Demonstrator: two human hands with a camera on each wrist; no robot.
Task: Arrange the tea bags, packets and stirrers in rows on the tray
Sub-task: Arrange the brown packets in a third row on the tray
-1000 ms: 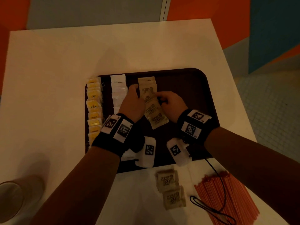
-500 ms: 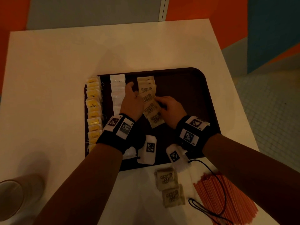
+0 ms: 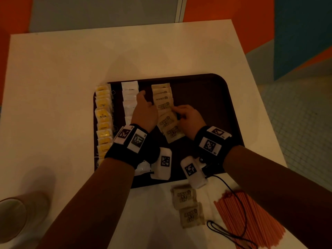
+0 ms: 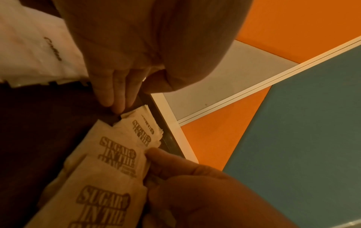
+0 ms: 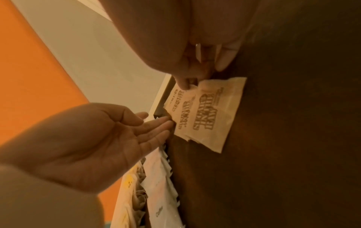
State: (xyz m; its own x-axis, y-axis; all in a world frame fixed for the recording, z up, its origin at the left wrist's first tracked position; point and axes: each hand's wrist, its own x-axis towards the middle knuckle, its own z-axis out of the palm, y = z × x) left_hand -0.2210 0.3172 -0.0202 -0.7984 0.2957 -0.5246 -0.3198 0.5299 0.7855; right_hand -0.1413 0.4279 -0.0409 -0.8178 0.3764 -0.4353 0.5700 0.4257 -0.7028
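On the dark brown tray (image 3: 206, 105) lie a row of yellow tea bags (image 3: 103, 115), a row of white packets (image 3: 129, 94) and a row of overlapping brown sugar packets (image 3: 163, 97). My left hand (image 3: 142, 97) is between the white and brown rows. Its straight fingers (image 5: 156, 125) touch the left edge of the brown packets (image 5: 210, 114). My right hand (image 3: 177, 110) is on the row's right side and pinches the edge of one brown packet, its fingertips (image 5: 186, 83) at that packet's corner. The near part of the brown row fans out askew.
Two loose brown sugar packets (image 3: 185, 196) and a pile of orange stirrers (image 3: 251, 221) lie on the white table in front of the tray. A black cord (image 3: 233, 193) trails over the stirrers. A pale cup (image 3: 12, 218) stands at the near left. The tray's right half is bare.
My left hand has slid a little farther along the left side of the brown row. My right hand has stayed at the row's right edge.
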